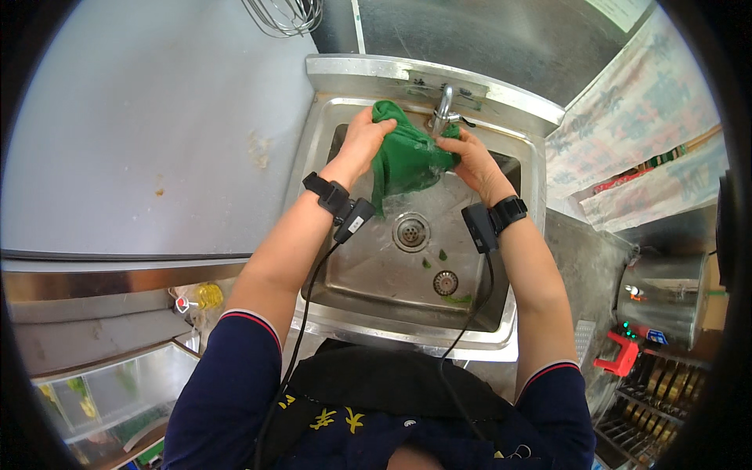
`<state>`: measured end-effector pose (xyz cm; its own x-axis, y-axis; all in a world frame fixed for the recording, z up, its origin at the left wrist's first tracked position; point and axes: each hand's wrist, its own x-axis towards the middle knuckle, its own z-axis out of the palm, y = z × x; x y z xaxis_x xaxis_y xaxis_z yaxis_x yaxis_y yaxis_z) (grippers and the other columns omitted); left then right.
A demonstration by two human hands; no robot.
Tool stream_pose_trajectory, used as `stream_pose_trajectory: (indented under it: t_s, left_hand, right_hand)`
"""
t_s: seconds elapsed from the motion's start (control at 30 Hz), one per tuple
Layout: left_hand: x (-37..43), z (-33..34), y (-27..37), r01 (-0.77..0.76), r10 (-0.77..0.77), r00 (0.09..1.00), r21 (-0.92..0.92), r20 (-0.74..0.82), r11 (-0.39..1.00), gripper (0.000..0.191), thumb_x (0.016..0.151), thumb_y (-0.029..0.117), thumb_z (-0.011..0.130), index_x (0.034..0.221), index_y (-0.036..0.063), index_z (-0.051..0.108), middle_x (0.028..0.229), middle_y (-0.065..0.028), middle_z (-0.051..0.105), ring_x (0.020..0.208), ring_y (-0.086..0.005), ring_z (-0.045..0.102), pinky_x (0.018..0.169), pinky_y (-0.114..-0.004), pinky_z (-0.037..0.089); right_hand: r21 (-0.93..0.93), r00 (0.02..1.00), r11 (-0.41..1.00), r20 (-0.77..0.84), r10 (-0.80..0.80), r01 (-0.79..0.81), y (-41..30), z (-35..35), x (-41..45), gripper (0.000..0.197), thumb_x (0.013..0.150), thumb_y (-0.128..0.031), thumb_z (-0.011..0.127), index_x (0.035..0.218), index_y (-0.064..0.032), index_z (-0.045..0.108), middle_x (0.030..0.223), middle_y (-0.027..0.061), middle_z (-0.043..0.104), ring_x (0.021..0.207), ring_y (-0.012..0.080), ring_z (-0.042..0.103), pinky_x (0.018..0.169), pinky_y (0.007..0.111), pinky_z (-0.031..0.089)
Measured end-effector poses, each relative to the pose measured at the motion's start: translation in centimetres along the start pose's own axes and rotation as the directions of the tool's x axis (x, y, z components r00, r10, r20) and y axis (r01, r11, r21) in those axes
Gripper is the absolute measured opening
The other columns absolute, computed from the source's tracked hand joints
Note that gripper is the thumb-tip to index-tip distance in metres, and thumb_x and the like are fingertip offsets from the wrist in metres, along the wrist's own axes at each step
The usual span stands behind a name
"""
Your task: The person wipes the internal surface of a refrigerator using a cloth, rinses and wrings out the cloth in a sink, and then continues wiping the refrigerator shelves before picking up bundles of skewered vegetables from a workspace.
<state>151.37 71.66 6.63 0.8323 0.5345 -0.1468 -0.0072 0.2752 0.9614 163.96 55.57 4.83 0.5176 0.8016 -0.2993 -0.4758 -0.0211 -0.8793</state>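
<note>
A wet green cloth (411, 155) hangs spread between my two hands over the stainless steel sink (370, 264). My left hand (364, 141) grips its upper left edge, thumb on top. My right hand (473, 155) pinches the other end beside the faucet (445, 108), from which water runs onto the cloth. Below the cloth lies the round drain (411, 232). A loose perforated strainer (446, 283) rests on the basin floor near small green leaf scraps (442, 254). A black strapped device with a cable is on each wrist.
A grey worktop (147, 147) adjoins the sink on the left, with a wire whisk (288, 14) at its far edge. Patterned curtains (640, 123) hang at the right, above a large metal pot (661, 299). The device cables trail across the sink's front rim.
</note>
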Motion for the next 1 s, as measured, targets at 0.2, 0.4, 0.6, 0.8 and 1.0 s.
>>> stream_pose_trajectory:
  t_s: [0.2, 0.4, 0.6, 0.8, 1.0]
  left_hand:
    - [1.5, -1.9, -0.9, -0.138, 0.169, 0.960, 0.148, -0.223, 0.979, 0.013, 0.085, 0.011, 0.051, 0.092, 0.0012, 0.056, 0.080, -0.0051, 0.060, 0.071, -0.0132, 0.056, 0.063, -0.027, 0.046]
    - [1.0, -1.2, -0.7, -0.173, 0.192, 0.945, 0.093, -0.266, 0.981, 0.015, 0.085, 0.014, 0.052, 0.091, 0.0013, 0.057, 0.079, -0.0038, 0.059, 0.067, -0.0121, 0.054, 0.061, -0.027, 0.045]
    - [0.0, -0.2, 0.0, 0.069, -0.094, 0.972, -0.124, -0.215, 0.990, 0.021, 0.087, 0.020, 0.048, 0.095, 0.0018, 0.055, 0.083, -0.0051, 0.058, 0.069, -0.0143, 0.055, 0.061, -0.027, 0.043]
    - [0.5, 2.4, -1.8, 0.279, -0.229, 0.958, -0.361, 0.175, 0.890, 0.034, 0.093, 0.031, 0.036, 0.109, 0.0064, 0.052, 0.104, -0.0031, 0.057, 0.094, -0.0144, 0.053, 0.084, -0.031, 0.039]
    - [0.1, 3.7, -1.7, 0.241, -0.220, 0.957, -0.094, 0.190, 0.966, 0.034, 0.090, 0.033, 0.042, 0.107, 0.0049, 0.053, 0.101, -0.0021, 0.058, 0.093, -0.0140, 0.053, 0.083, -0.031, 0.038]
  right_hand:
    - [-0.829, 0.971, 0.558, -0.155, -0.180, -0.029, -0.1, -3.0, -0.4, 0.054, 0.062, -0.029, 0.075, 0.099, 0.0023, 0.051, 0.090, 0.0147, 0.058, 0.083, 0.0219, 0.056, 0.073, 0.030, 0.043]
    - [-0.960, 0.953, 0.278, -0.114, -0.281, -0.033, 0.6, -3.3, 0.7, 0.040, 0.076, -0.032, 0.057, 0.105, -0.0052, 0.054, 0.096, 0.0171, 0.058, 0.090, 0.0307, 0.055, 0.077, 0.035, 0.043]
    - [0.163, 0.989, 0.987, -0.141, 0.039, -0.016, -0.3, -0.6, -0.2, 0.028, 0.086, -0.025, 0.046, 0.105, -0.0050, 0.051, 0.100, 0.0044, 0.056, 0.094, 0.0186, 0.052, 0.084, 0.038, 0.039]
    - [0.141, 0.988, 0.988, -0.132, 0.079, -0.061, -0.4, 1.0, -0.2, 0.025, 0.081, -0.018, 0.056, 0.103, -0.0053, 0.053, 0.096, 0.0057, 0.058, 0.088, 0.0177, 0.055, 0.078, 0.034, 0.043]
    - [0.064, 0.994, 0.997, -0.097, 0.056, -0.050, 0.1, 0.6, -0.6, 0.034, 0.076, -0.015, 0.063, 0.106, -0.0047, 0.052, 0.095, 0.0084, 0.059, 0.083, 0.0186, 0.057, 0.071, 0.033, 0.045]
